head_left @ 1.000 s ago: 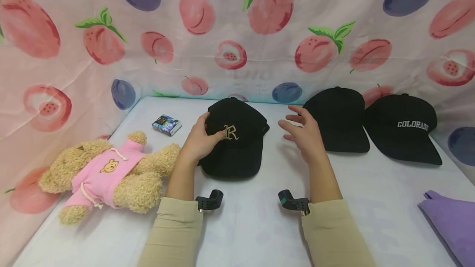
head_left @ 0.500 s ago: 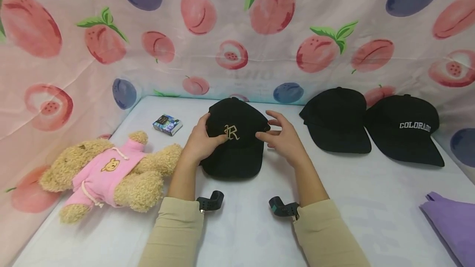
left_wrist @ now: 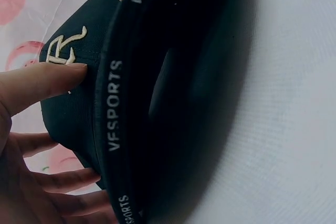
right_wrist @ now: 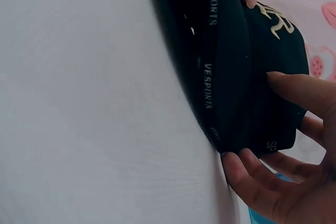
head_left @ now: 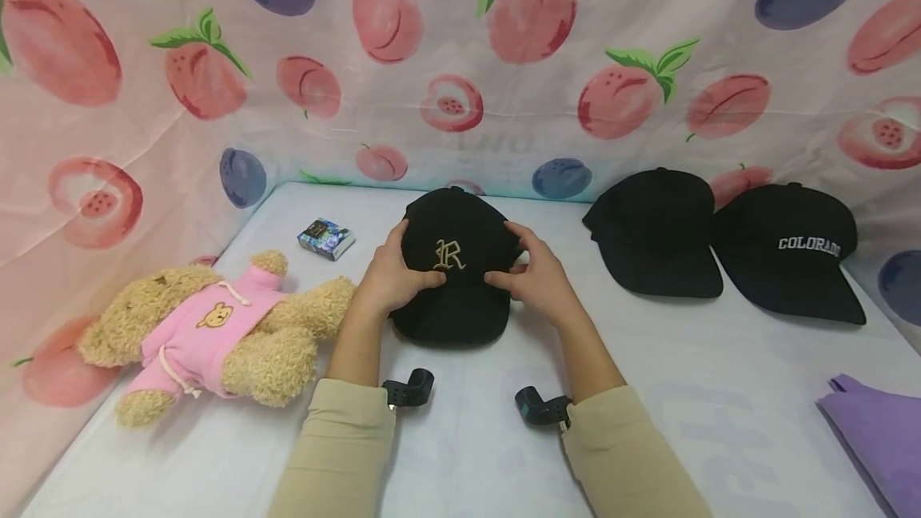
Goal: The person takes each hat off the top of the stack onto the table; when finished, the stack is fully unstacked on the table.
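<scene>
A black cap with a gold "R" [head_left: 452,294] lies on the white table [head_left: 647,390], brim toward me. My left hand [head_left: 403,266] grips the crown's left side, with its thumb beside the letter. My right hand [head_left: 528,272] grips the right side, its thumb on the front panel. In the left wrist view the cap [left_wrist: 157,103] shows a "VESPORTS" inner band, and the left hand [left_wrist: 31,129] curls round its crown. In the right wrist view the right hand [right_wrist: 283,150] wraps the same cap [right_wrist: 247,77] from the other side.
A teddy bear in a pink hoodie [head_left: 209,326] lies at the left, with a small printed box [head_left: 326,238] behind it. A plain black cap [head_left: 658,234] and a "COLORADO" cap [head_left: 791,254] sit at the right rear. Purple cloth [head_left: 878,430] lies front right. A fruit-print curtain [head_left: 460,62] encloses the table.
My right hand moved left from beside the plain black cap and took hold of the "R" cap's right side. The left hand kept its grip.
</scene>
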Action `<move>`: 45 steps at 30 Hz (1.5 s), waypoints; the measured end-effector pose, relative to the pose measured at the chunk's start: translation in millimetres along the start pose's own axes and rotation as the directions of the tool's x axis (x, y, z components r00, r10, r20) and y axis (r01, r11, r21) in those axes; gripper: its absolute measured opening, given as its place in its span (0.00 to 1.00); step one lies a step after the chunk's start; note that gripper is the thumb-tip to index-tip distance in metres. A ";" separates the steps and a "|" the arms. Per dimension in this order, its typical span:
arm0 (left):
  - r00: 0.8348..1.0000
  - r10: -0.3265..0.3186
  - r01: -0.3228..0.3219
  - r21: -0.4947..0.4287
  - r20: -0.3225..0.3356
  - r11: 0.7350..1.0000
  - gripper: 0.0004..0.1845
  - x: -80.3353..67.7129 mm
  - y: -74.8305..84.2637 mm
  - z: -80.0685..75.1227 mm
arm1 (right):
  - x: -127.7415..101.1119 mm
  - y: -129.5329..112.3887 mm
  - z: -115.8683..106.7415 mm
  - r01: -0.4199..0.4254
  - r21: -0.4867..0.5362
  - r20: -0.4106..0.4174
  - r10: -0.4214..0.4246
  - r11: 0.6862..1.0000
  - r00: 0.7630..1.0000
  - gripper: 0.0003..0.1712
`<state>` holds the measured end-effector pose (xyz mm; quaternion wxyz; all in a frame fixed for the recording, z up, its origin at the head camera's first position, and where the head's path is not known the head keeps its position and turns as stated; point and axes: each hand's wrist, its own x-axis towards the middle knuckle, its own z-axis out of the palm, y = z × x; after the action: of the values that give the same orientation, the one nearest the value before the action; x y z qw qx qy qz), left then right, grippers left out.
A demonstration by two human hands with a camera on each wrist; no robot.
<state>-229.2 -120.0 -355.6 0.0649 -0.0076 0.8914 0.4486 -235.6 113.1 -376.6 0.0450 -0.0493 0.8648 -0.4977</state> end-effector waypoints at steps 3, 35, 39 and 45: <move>1.000 0.000 0.000 0.003 0.002 1.000 0.57 -0.3 -0.3 -0.3 | 1.2 1.7 2.0 0.024 -0.055 -0.013 -0.025 0.998 1.000 0.52; 0.998 -0.068 0.068 0.034 -0.014 0.997 0.57 -6.1 6.5 -9.5 | 4.0 -6.2 17.7 0.032 0.008 -0.023 -0.032 0.999 0.999 0.51; 0.997 -0.079 0.080 0.022 -0.019 0.997 0.56 -7.8 9.7 -11.3 | 4.0 -7.1 19.5 0.032 0.027 -0.017 -0.031 0.999 0.999 0.51; 0.997 -0.072 0.073 0.026 -0.033 0.997 0.57 -10.3 15.0 -13.5 | 3.2 -9.1 19.3 0.016 0.053 -0.014 -0.015 0.998 1.000 0.51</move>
<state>-221.6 -122.4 -334.4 0.0669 -0.0460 0.8974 0.4337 -236.0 91.7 -378.5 0.0365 -0.0511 0.8512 -0.5211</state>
